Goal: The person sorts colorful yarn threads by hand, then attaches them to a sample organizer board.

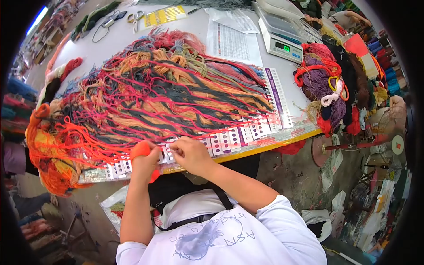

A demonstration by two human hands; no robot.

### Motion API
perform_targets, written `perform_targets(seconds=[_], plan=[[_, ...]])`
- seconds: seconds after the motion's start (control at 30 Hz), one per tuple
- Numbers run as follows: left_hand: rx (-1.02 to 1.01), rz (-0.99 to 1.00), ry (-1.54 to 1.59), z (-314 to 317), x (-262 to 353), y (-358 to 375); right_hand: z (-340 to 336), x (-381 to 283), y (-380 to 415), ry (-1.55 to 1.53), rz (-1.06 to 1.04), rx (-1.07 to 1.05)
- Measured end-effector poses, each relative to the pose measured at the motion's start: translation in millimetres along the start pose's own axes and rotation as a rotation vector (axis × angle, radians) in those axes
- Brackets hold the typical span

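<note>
Two bare hands meet at the near edge of a pale table with a yellow rim (247, 151); the left hand (148, 161) is curled closed around a bundle of bright orange yarn (140, 150), with some of it showing below the fist; just beside it, the right hand (192, 154) has thumb and fingertips drawn close together over the row of white cards punched with round holes (225, 141), though from here I cannot tell whether they pinch a strand; behind both hands spreads a wide fan of pink, black and tan yarn (176, 101), its near strands lying along the cards; orange and yellow yarn spills over the left corner; at the far right sits a white digital scale with a green display (282, 49), near printed white sheets (232, 42); metal-bladed scissors (135, 20) lie beyond the fan, beside a yellow card (165, 15).
</note>
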State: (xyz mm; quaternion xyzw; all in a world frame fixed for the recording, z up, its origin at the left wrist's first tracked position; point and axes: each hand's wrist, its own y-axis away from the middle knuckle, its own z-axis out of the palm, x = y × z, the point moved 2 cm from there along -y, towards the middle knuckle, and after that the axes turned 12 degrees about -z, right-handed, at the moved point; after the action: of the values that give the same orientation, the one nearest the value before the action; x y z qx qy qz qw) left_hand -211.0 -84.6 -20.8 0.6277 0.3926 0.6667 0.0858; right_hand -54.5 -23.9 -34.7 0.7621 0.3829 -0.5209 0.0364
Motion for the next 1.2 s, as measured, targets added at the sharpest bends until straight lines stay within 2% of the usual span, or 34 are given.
perform_targets(seconds=[0.07, 0.13, 0.23, 0.27, 0.37, 0.43, 0.5, 0.6, 0.77, 0.83, 0.9, 0.93, 0.97, 1.0, 1.07, 1.13, 1.17, 1.2], plan=[[0.139, 0.219, 0.028, -27.1, 1.9, -5.3, 0.0, -7.7, 0.0, 0.176, -0.104, -0.005], [0.083, 0.24, 0.288, -48.5, 21.6, 5.1, -2.0, -13.0, -0.4, 0.276, -0.066, -0.061], [-0.074, 0.244, 0.632, -73.3, 32.1, 15.4, -1.5, -14.8, 0.1, 0.55, -0.158, -0.131], [-0.157, 0.225, 0.671, -78.8, 32.6, 17.0, -3.2, -14.7, 0.9, 0.548, -0.159, -0.124], [-0.216, 0.189, 0.755, -75.7, 31.2, 18.9, -5.7, -17.8, 1.3, 0.478, -0.226, -0.042], [-0.281, 0.181, 0.758, -74.6, 29.9, 17.5, -4.4, -18.4, -0.1, 0.49, -0.245, -0.037], [-0.445, 0.172, 0.815, -71.2, 27.4, 14.5, -2.6, -18.0, 0.4, 0.504, -0.26, -0.033], [-0.506, 0.129, 0.922, -69.3, 20.8, 11.2, 1.2, -12.8, 3.4, 0.483, -0.301, -0.09], [-0.404, 0.023, 0.865, -51.4, 12.2, 5.5, 8.6, -10.1, 3.0, 0.481, -0.345, -0.056], [-0.365, -0.05, 0.71, -39.2, 9.7, 2.6, 10.8, -10.7, 1.0, 0.468, -0.315, -0.044], [-0.433, -0.095, 0.617, -25.5, 8.7, -2.1, 9.5, -13.1, -3.3, 0.457, -0.287, -0.033], [-0.451, -0.098, 0.59, -15.5, 8.6, -2.9, 6.9, -13.2, -6.4, 0.336, -0.235, 0.03], [-0.461, -0.091, 0.413, -7.2, 18.2, 6.0, 3.9, -12.5, -9.6, 0.213, -0.183, 0.091], [-0.443, -0.039, 0.298, 2.2, 18.0, 5.9, 0.2, -11.4, -14.1, 0.123, -0.139, 0.104], [-0.388, 0.131, 0.048, 3.8, -2.8, -14.4, -4.6, -11.2, -17.3, -0.048, 0.122, -0.005], [-0.252, 0.324, -0.171, 3.2, -4.3, -22.1, -3.5, -2.4, -19.4, -0.03, 0.085, -0.021], [-0.195, 0.45, -0.125, 4.3, 9.3, -11.7, -0.7, 3.6, -19.3, -0.064, 0.057, -0.007], [-0.205, 0.276, 0.058, -3.6, 10.8, -10.7, -2.2, 5.9, -19.7, -0.09, 0.139, -0.105]])
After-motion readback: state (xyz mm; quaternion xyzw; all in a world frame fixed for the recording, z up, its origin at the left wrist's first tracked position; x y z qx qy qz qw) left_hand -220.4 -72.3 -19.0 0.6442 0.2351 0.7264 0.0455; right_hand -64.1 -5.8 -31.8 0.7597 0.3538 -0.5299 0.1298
